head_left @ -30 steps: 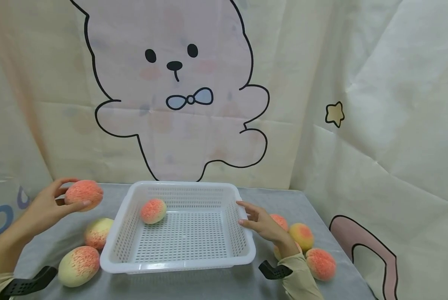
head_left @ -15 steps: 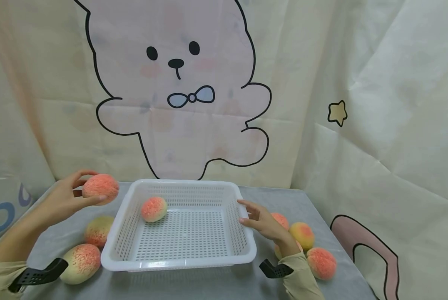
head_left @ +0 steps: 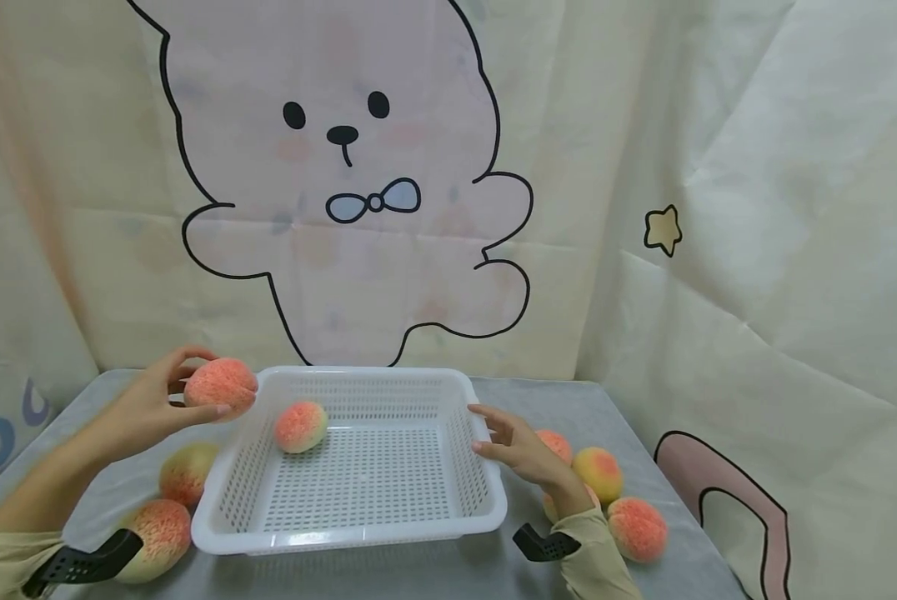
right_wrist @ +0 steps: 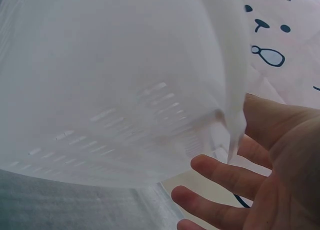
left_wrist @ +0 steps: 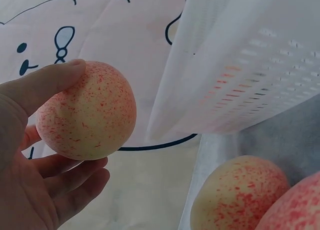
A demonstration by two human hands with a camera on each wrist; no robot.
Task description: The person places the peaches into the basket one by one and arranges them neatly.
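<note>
I've the left hand [head_left: 148, 406] clasped round a peach [head_left: 222, 385], likely light, best held mid-body, near the far-left corner of the basket [head_left: 358, 538], the right hand [head_left: 522, 450] gripping its right rim.

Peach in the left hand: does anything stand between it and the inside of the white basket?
Yes: the left wall of the white basket. The held peach is outside it, near the far left corner. Nothing else visible blocks the way; a second peach lies inside.

I see soft, bright light here. Right of the right hand [head_left: 519, 446], the cloth wall [head_left: 816, 225] shines. Left of that hand, a faint shadow lies under the white basket [head_left: 366, 479]. Both wrist views look dimmer, a bit fuzzy.
</note>
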